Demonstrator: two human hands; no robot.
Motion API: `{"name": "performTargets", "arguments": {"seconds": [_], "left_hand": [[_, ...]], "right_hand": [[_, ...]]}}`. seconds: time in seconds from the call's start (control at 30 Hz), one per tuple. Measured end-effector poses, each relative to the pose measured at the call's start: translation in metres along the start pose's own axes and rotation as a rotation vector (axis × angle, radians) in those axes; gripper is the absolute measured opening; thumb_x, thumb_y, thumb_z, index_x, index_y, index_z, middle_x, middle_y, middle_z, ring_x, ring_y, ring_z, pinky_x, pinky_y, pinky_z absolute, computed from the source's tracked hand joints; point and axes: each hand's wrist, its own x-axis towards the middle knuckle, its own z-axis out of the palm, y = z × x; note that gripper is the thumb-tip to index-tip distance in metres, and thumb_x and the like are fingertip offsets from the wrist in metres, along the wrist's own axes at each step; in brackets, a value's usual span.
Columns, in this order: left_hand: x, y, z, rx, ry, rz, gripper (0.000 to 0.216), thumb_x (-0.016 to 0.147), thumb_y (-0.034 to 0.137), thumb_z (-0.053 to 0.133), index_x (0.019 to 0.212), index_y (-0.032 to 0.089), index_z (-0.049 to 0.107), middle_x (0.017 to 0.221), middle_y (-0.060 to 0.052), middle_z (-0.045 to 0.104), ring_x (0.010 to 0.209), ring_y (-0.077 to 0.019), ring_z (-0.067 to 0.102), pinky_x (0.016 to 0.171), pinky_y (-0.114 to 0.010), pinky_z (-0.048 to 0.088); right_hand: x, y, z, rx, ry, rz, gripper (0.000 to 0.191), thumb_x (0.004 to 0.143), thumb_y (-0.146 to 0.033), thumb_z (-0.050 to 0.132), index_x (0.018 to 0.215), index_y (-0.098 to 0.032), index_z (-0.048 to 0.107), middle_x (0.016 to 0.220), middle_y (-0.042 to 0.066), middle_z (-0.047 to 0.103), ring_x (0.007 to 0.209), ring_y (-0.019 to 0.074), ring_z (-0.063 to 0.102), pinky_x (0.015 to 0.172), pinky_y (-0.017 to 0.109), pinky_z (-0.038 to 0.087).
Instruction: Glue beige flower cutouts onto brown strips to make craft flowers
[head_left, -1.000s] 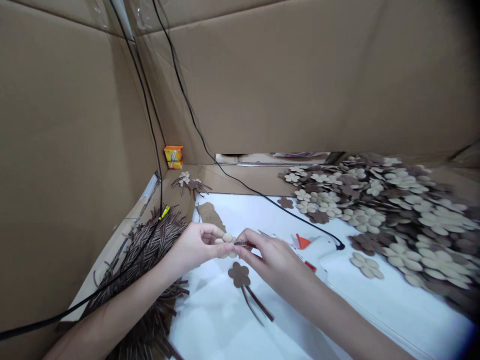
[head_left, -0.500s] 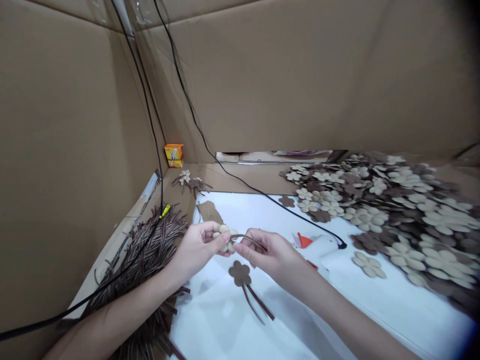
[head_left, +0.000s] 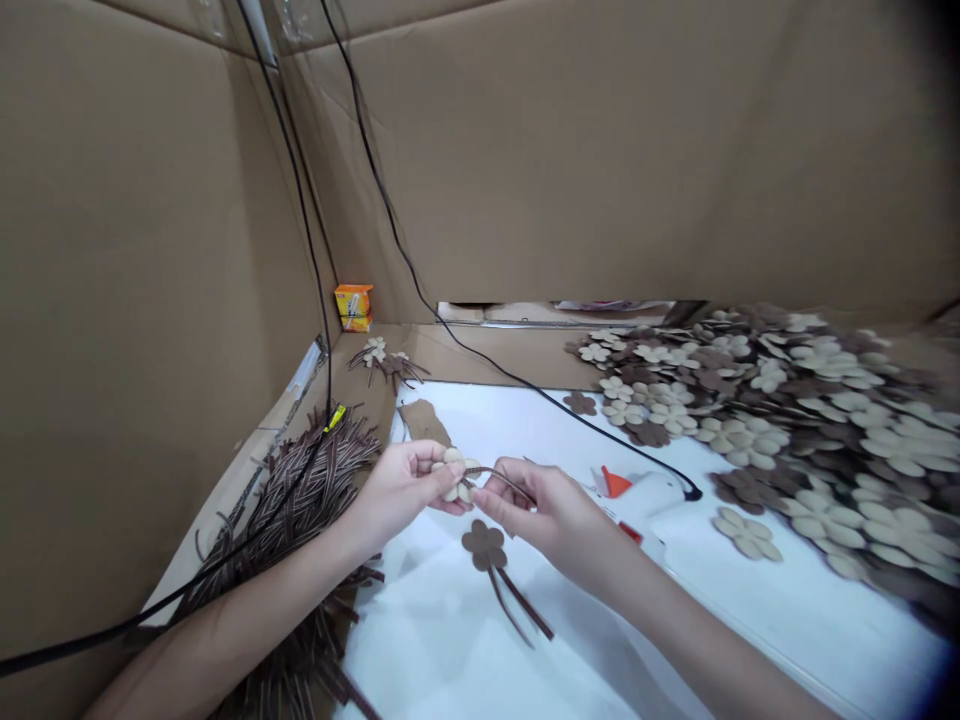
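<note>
My left hand (head_left: 411,482) pinches a cream five-petal flower (head_left: 448,490) between thumb and fingers above the white surface. A thin brown strip (head_left: 495,474) with pale stitching lies against the flower's middle and bends over to my right hand (head_left: 527,498). My right fingers are closed on that strip, close beside the flower. Just below both hands, a brown flower (head_left: 484,545) with two brown strips trailing from it rests on the white surface (head_left: 450,640).
A heap of cream and brown flowers (head_left: 817,400) spreads at right. Brown strips (head_left: 300,510) pile up at left. A white glue gun (head_left: 652,492) with an orange-red part lies behind my right hand. A black cable (head_left: 480,352) crosses the back; an orange box (head_left: 354,306) stands in the corner.
The view has shifted slightly, so the scene sits a little further right. Both hands keep their hold on the cream flower and the strip, with hardly any visible movement.
</note>
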Motion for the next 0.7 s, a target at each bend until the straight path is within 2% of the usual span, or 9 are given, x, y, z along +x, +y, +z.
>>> {"name": "performTargets", "arguments": {"seconds": [0.4,0.6,0.7], "left_hand": [[0.001,-0.007,0.001,-0.023,0.041,-0.02,0.04,0.056,0.041,0.076,0.07,0.008,0.058,0.061,-0.001,0.06,0.054,-0.0086,0.058,0.057,-0.022,0.054],[0.003,-0.01,0.0,-0.016,0.035,-0.04,0.039,0.059,0.041,0.075,0.073,0.008,0.059,0.062,-0.002,0.061,0.056,-0.0097,0.06,0.06,-0.023,0.053],[0.004,-0.008,-0.001,0.015,0.004,-0.066,0.04,0.059,0.041,0.074,0.076,0.008,0.06,0.063,-0.003,0.063,0.057,-0.0113,0.062,0.062,-0.025,0.053]], "right_hand": [[0.004,0.006,0.004,-0.098,0.023,-0.015,0.024,0.077,-0.037,0.05,0.061,-0.02,0.042,0.052,-0.005,0.047,0.05,0.0115,0.054,0.044,0.02,0.033],[0.005,0.013,0.002,-0.217,0.095,-0.068,0.027,0.077,-0.039,0.05,0.059,-0.02,0.043,0.055,-0.003,0.054,0.052,0.0126,0.053,0.046,0.021,0.033],[0.004,0.016,-0.001,-0.21,0.064,-0.071,0.024,0.078,-0.039,0.05,0.064,-0.02,0.048,0.057,-0.002,0.057,0.054,0.0129,0.054,0.048,0.021,0.035]]}}
